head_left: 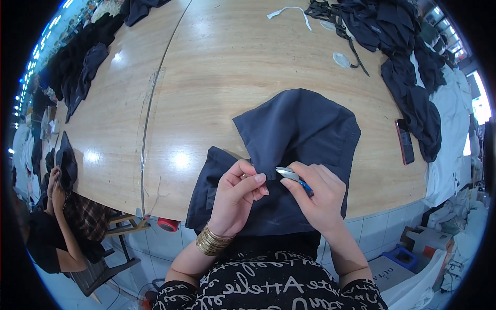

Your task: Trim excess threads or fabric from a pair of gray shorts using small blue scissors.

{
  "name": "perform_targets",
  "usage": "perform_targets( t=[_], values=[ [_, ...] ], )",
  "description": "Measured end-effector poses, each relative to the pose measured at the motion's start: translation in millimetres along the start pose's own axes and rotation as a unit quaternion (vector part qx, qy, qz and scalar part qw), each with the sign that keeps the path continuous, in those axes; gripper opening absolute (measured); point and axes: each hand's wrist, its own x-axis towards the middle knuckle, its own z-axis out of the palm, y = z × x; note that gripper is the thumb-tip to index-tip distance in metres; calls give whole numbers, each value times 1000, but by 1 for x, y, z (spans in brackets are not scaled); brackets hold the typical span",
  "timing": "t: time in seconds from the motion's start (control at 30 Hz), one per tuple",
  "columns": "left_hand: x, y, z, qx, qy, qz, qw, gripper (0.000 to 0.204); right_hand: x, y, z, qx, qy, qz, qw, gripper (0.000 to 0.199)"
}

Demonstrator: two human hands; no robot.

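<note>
The left grip [238, 192] is pressed together, thumb and forefinger pinching a fold of the dark navy woven garment [297, 135] at the near edge of the desk [217, 67]; a stack of gold bangles [212, 241] sits on that wrist. Just to its right, the right grip [316, 192] is closed round a small pair of thread snips with a silver blade and blue handle [292, 175], the blade tip pointing left toward the pinched fold and almost touching it. The snips' long axis runs roughly along the near edge, tilted slightly up to the left, so the fold lies directly off the blade tip, and the left hand is the one holding the cloth. The garment spreads away from both hands toward the middle of the desk and hangs partly over the near edge.

The desk is pale wood-grain laminate, glossy under the lamps, with a seam running from far to near left of centre. At its left edge lie dark fabric pieces [85, 72], and another person [57, 227] sits below that corner handling dark cloth. Toward the far right corner are a heap of dark garments [408, 62], a white strip [289, 11] and a small white disc [341, 59]; a dark phone [405, 140] lies near the right edge. Below, pale floor tiles and cardboard boxes [413, 258] show.
</note>
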Motion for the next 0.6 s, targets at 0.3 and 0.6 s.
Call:
perform_targets(
  t=[0.3, 0.6],
  values=[
    [1, -2, -1, 7, -5, -2, 1000, 6, 0, -1, 0, 83, -10, 62, 995, 21],
    [14, -13, 9, 178, -123, -97, 971, 47, -13, 23, 21, 328, 44, 319, 888, 23]
  ],
)
